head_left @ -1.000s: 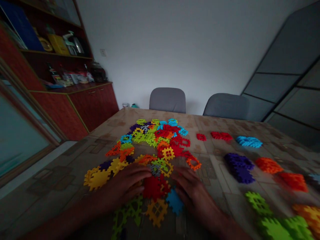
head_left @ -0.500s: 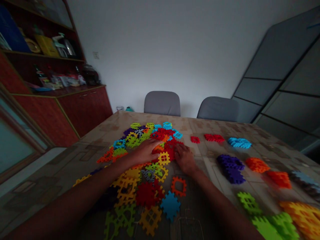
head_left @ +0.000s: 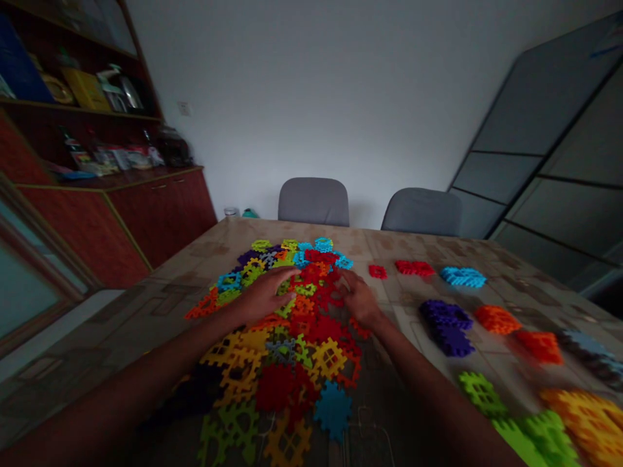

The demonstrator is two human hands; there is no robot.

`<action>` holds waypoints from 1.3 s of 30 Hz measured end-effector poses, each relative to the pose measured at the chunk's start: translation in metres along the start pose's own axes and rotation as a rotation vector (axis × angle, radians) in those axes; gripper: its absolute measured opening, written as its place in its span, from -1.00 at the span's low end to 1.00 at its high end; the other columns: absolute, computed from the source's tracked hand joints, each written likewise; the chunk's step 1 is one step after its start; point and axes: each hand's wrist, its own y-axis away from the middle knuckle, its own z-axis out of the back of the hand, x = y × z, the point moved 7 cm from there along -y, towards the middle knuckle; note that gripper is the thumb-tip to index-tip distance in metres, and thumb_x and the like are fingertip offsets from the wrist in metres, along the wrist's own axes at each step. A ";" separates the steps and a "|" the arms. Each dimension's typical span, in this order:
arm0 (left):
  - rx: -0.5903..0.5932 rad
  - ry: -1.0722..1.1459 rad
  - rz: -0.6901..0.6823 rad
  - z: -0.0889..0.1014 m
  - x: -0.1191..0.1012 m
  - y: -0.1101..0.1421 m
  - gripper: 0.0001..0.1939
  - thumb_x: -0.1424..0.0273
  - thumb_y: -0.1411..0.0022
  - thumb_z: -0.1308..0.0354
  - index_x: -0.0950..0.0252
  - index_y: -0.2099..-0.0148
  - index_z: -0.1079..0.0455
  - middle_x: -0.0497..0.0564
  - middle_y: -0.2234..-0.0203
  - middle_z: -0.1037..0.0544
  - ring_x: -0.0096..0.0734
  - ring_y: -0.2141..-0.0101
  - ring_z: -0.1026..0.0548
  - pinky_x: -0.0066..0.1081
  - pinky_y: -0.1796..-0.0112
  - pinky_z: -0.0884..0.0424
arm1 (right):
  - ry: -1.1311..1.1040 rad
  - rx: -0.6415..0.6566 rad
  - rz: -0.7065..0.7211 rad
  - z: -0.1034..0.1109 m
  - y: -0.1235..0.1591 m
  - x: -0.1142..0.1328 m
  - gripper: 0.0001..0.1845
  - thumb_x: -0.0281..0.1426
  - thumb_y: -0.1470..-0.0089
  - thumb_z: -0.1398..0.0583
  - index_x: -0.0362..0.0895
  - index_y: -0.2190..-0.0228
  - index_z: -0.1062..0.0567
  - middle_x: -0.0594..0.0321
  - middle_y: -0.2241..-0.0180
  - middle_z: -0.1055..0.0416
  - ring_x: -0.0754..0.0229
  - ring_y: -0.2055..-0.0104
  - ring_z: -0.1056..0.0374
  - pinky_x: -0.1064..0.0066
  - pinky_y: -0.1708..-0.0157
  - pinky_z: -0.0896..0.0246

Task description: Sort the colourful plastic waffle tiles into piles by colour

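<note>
A heap of interlocking plastic building tiles with toothed edges covers the middle of the table. My left hand [head_left: 265, 295] is over the heap's left side, open, thumb apart from the fingers. At the right edge my right hand [head_left: 361, 299] is open too, its bent fingertips close to a red tile [head_left: 327, 295]; whether they touch it I cannot tell. Between the hands lie red, orange and lime tiles. Nearer me are a yellow window tile [head_left: 329, 359], a dark red tile [head_left: 276, 388] and a blue tile [head_left: 333, 410].
On the right, tiles sit in groups by colour: purple [head_left: 446, 324], light blue [head_left: 463, 277], red [head_left: 413, 268], orange [head_left: 497, 319], lime [head_left: 483, 394] and yellow [head_left: 586, 415]. Two grey chairs [head_left: 314, 202] stand behind the table. A wooden cabinet [head_left: 165, 217] is at the left.
Both hands have loosened, and the gap between them is wider. The yellow window tile and several red tiles have come nearer to me, spreading over the heap's front.
</note>
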 end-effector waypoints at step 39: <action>0.252 -0.111 -0.189 -0.014 -0.068 0.149 -0.15 0.05 -0.26 -0.33 -0.07 -0.46 -0.01 0.03 -0.33 -0.32 -0.05 -0.27 -0.32 -0.09 -0.23 -0.32 | 0.183 0.516 0.080 0.001 0.165 0.098 -0.07 -0.34 0.25 -0.52 -0.02 -0.18 -0.38 -0.02 -0.07 -0.44 -0.26 -0.08 -0.36 -0.10 -0.07 -0.33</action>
